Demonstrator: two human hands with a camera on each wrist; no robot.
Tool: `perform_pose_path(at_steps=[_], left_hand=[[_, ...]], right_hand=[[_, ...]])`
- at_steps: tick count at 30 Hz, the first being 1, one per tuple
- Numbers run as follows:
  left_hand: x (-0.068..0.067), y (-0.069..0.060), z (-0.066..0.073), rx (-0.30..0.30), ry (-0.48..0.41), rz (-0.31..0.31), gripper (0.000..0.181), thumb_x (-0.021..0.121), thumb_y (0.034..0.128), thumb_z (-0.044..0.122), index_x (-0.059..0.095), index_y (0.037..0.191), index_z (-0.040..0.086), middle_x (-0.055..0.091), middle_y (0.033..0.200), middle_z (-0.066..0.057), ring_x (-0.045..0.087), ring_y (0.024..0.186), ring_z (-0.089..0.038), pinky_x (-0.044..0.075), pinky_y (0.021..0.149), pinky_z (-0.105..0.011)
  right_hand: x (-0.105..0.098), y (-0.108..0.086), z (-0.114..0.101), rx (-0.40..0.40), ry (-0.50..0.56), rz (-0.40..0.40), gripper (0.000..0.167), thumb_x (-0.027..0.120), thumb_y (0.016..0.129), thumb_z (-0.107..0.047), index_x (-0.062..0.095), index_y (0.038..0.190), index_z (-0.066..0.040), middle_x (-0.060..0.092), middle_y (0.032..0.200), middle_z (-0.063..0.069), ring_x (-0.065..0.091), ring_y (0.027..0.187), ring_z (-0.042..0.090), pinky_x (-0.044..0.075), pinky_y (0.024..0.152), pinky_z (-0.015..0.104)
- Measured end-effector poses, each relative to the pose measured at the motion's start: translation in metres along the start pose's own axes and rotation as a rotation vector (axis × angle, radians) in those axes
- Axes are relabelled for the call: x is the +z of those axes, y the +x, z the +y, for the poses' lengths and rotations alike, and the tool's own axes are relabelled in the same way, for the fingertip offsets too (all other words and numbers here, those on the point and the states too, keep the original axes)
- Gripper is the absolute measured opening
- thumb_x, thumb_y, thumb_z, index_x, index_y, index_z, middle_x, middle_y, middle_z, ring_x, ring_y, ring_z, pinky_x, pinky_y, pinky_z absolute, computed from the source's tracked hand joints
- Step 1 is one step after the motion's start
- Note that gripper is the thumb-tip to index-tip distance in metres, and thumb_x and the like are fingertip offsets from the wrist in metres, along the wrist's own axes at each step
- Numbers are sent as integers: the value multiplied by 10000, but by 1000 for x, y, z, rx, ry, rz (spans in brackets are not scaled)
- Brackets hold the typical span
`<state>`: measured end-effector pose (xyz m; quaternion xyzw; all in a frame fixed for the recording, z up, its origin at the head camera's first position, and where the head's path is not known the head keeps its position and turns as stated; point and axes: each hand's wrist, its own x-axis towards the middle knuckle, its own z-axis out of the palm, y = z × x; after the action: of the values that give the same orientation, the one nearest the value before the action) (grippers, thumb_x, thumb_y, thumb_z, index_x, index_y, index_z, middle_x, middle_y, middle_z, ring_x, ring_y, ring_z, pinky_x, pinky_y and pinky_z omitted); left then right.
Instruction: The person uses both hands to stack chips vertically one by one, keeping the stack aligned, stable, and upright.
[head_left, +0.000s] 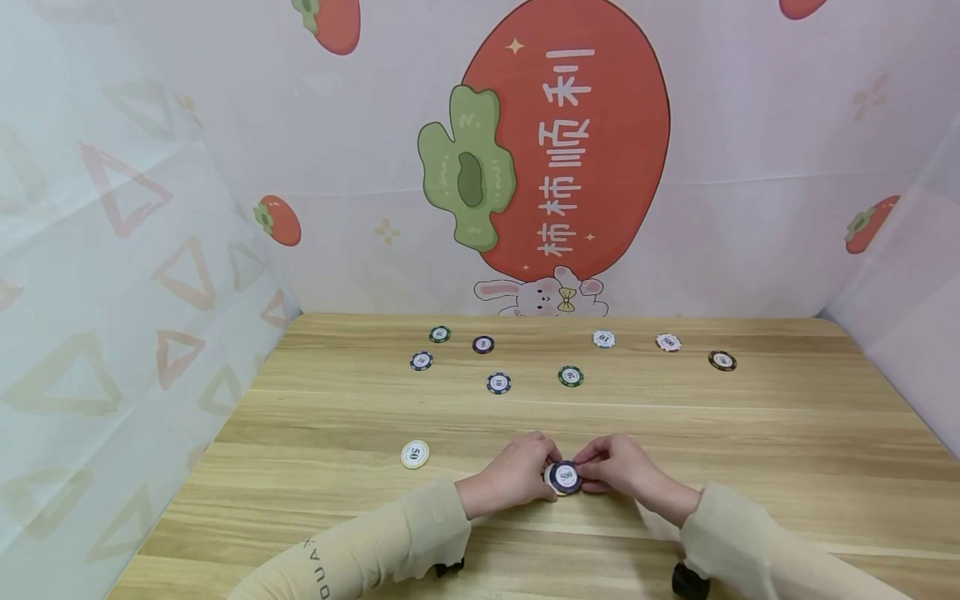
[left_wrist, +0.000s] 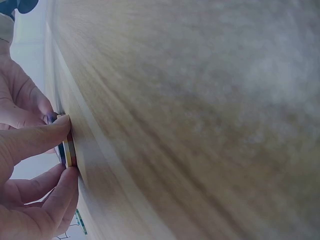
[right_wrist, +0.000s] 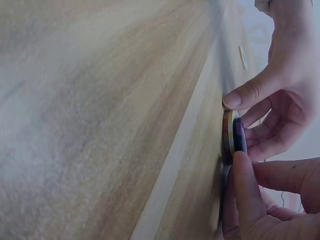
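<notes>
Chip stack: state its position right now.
In the head view, the chip stack is right of centre in the lower half, held between the left hand and the right hand.

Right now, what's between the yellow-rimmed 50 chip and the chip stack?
In the head view, going from the 50 chip: bare table, then the left hand, its fingers touching the chip stack.

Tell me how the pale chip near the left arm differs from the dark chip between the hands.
The pale chip has a cream rim; the dark chip has a purplish one. The pale chip lies directly on the table; the dark chip tops a stack. No hand touches the pale chip; the right hand pinches the dark chip. Both are round, with a number on a light centre.
</notes>
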<state>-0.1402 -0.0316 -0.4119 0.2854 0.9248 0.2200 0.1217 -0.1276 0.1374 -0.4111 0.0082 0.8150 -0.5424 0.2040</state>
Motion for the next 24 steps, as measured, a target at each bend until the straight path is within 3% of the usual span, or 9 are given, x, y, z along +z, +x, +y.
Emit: perform_pose_path(at_steps=[6, 18, 24], left_hand=[[0, 0, -1, 6, -14, 6, 353, 819, 629, 132, 633, 921, 58, 537, 832, 30, 455, 706, -41, 393, 652, -156], [-1, 0, 0, -4, -12, 0, 347, 819, 633, 133, 635, 918, 61, 541, 833, 30, 467, 726, -45, 399, 669, -161], [0, 1, -2, 11, -7, -2, 345, 816, 636, 135, 636, 922, 61, 548, 837, 28, 469, 732, -44, 399, 672, -158]], right_hand=[[2, -1, -1, -42, 9, -30, 127, 572, 803, 99, 586, 915, 155, 604, 776, 110, 614, 684, 142, 540, 641, 299], [6, -3, -5, -31, -4, -25, 127, 575, 802, 94, 586, 917, 146, 606, 770, 109, 600, 690, 132, 537, 652, 292], [2, -1, -4, -74, -55, -43, 127, 582, 801, 82, 588, 909, 147, 604, 786, 115, 597, 698, 141, 536, 649, 301]])
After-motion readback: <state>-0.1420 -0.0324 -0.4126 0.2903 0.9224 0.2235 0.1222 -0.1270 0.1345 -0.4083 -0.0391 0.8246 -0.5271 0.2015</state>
